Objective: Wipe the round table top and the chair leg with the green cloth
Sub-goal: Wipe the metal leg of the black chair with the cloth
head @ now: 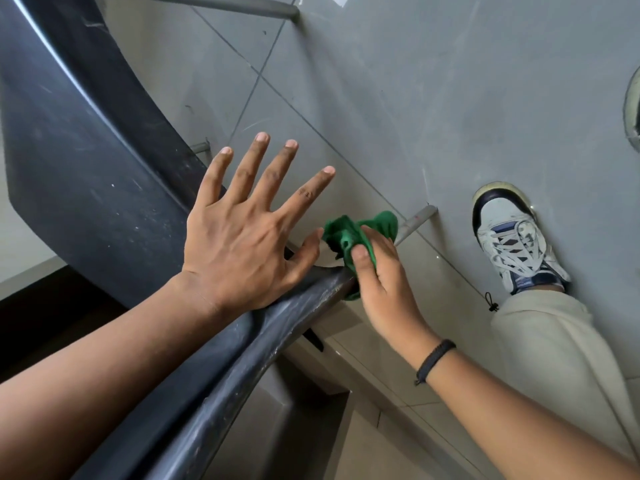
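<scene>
Forearms fill the lower frame; right hand (377, 271) clenches the green cloth (349, 237) around a dark bar, probably the chair leg (242, 358), at centre. Left hand (242, 223) is spread, empty. Chair-leg step is underway; next stroke needs firm wrapped pressure. Grey tiled floor (433, 98) lies beyond, shoe (512, 237) at right.

Both forearms are bare. A black braided wristband (434, 361) circles the right wrist. Beige trousers (554, 341), white-and-navy laced sneaker (516, 240).

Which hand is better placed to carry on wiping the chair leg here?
The right hand: it already grips the green cloth, pressed at the grey chair leg. The left hand is spread open and empty over the dark chair edge.
</scene>
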